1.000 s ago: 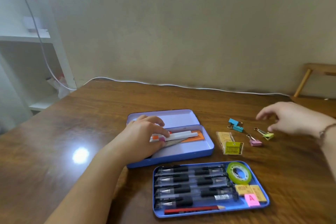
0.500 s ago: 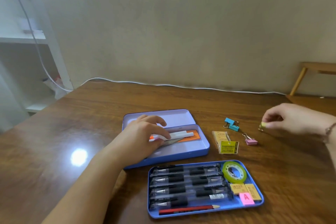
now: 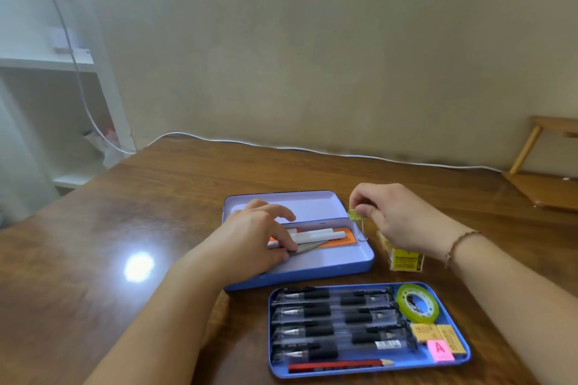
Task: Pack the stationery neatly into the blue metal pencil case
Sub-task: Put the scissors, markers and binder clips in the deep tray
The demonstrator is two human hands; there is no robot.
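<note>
While the left hand (image 3: 256, 237) lies flat on the white pens (image 3: 316, 235) in the blue metal pencil case (image 3: 337, 262), fingers spread, pinning them, the right hand (image 3: 384, 216) pinches a yellow binder clip (image 3: 354, 215) between thumb and fingertips, just above the case's right end. One wire handle dangles free. Judgement: the clip is light, rigid and sprung; best held by its painted body, since the wire loops swing and slip. Tin walls are stiff and smooth, so the case may skate on the surface (image 3: 156, 212). Inner tray (image 3: 459, 356) sits near, filled with pens and tape.
</note>
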